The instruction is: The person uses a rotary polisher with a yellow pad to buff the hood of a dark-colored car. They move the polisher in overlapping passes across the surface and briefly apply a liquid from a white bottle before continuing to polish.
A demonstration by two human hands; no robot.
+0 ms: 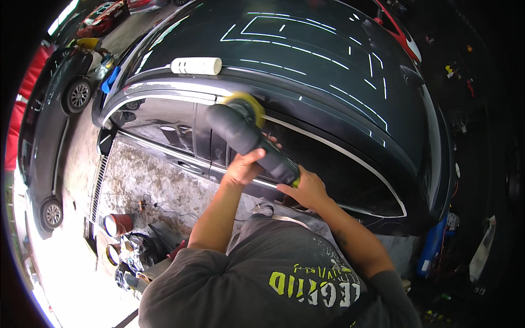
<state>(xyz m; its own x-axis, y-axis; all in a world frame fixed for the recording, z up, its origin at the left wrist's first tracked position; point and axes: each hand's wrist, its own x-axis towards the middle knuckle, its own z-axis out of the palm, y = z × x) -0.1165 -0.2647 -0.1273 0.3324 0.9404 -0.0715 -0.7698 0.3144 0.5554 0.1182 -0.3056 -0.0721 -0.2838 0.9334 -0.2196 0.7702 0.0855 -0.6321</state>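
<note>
A black handheld polisher (236, 131) slants across the side of a dark car, its round yellow pad (252, 107) up against the edge of the roof (306, 60) above the side windows. Around the middle of the polisher's body wraps my left hand (246, 167), thumb on top and fingertips showing on the far side. Farther back, my right hand (308, 188) grips the rear end of the tool, where some yellow-green shows. Part of the pad is hidden behind the polisher's head. On the roof's near edge lies a white bottle (196, 65) on its side.
Another dark car (41, 136) stands to the left, with a person bending near its far end. Buckets (118, 224) and black plastic bags (143, 249) sit on the stained floor at lower left. A cord (169, 209) runs along the floor. Something blue (432, 249) stands at right.
</note>
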